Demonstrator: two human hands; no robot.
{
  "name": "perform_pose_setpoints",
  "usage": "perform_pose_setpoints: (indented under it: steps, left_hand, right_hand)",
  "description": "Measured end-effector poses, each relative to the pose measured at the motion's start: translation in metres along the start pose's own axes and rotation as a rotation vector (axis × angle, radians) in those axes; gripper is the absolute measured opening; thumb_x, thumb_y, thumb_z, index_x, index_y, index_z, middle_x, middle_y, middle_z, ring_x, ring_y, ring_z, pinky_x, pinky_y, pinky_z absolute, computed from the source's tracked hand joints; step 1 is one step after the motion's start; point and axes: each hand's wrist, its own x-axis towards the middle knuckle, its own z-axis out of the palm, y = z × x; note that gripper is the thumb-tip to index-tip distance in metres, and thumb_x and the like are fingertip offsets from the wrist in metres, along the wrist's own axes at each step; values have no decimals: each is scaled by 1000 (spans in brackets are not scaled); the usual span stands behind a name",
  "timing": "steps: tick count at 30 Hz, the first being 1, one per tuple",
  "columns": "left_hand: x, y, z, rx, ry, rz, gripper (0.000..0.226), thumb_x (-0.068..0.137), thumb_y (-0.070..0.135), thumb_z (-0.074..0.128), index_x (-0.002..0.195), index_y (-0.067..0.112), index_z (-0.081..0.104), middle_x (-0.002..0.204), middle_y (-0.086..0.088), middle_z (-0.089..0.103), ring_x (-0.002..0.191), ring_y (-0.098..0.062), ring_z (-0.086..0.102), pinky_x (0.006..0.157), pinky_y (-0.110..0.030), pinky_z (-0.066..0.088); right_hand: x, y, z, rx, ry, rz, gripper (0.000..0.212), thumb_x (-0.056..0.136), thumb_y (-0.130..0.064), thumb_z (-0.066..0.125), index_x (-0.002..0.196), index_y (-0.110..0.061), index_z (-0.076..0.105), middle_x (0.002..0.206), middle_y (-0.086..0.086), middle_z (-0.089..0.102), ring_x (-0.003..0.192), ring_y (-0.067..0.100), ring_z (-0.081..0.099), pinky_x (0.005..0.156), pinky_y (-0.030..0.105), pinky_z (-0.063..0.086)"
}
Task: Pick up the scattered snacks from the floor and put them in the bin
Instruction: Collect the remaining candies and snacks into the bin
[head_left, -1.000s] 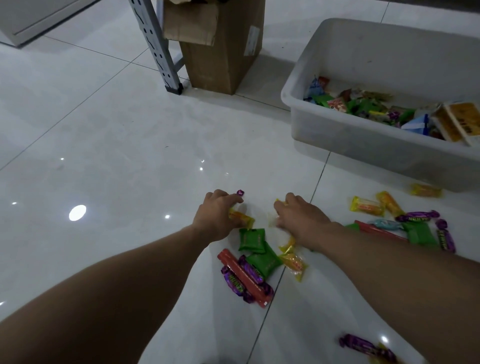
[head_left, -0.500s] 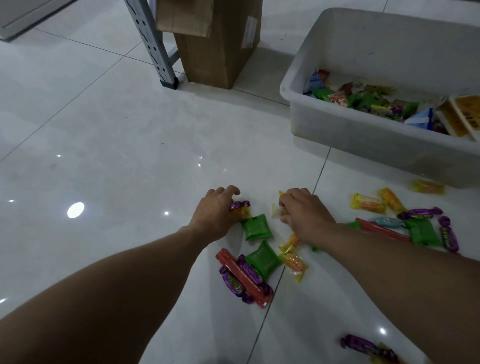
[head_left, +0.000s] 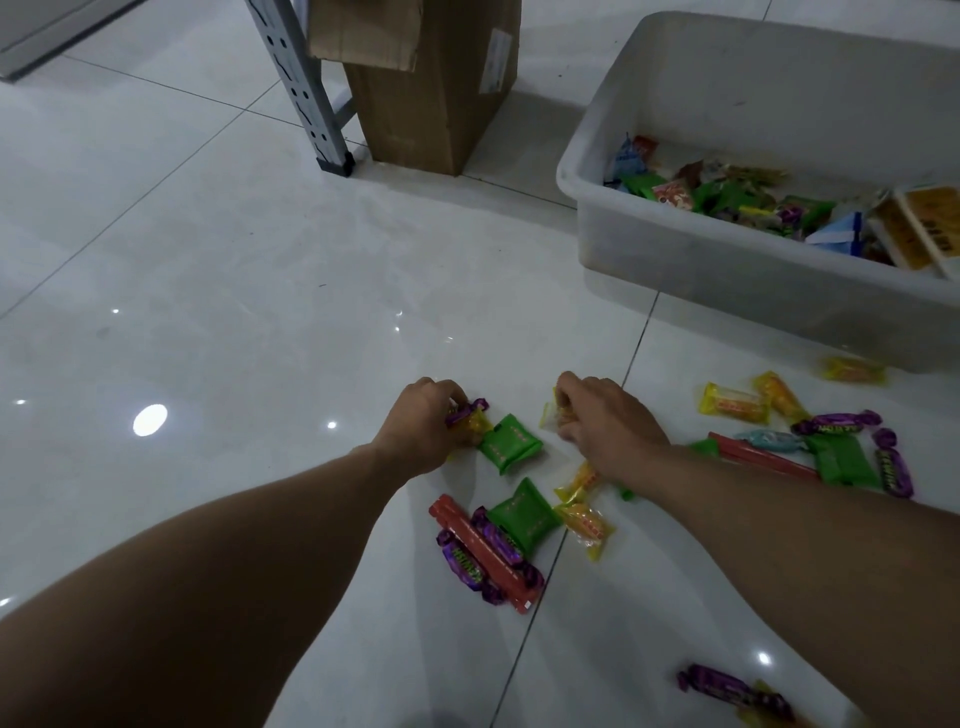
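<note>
On glossy white tiles (head_left: 234, 312), wrapped snacks (head_left: 511, 446) lie scattered (light, crinkly, probably slippery; best pinched mid-wrapper). The left hand (head_left: 422, 423) curls round two candies (head_left: 470, 415), the right hand (head_left: 605, 423) pinches a yellow packet (head_left: 551, 415); the bin (head_left: 727, 275), part-filled, stands nearby.

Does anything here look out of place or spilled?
Yes: wrapped snacks lie scattered on the floor beside the white bin instead of inside it. The left hand and the right hand each grip some. Nothing looks damaged.
</note>
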Motion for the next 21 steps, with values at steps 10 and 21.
perform_pose_setpoints:
  steps: [10,21]
  left_hand:
    - [-7,6,-3,-26,63,63,26,84,28,71,97,6,66,87,-7,60,78,-19,51,67,-29,40]
    - [-5,28,-22,-221,160,14,47,73,21,82,114,14,60,99,-2,60,85,-15,53,68,-18,38]
  right_hand:
    - [-5,-2,-8,176,18,72,35,85,-11,67,113,-16,47,109,6,57,94,24,52,79,34,47]
    - [-6,-8,-31,335,183,124,37,82,-17,73,113,-18,52,110,3,59,97,23,56,84,34,48]
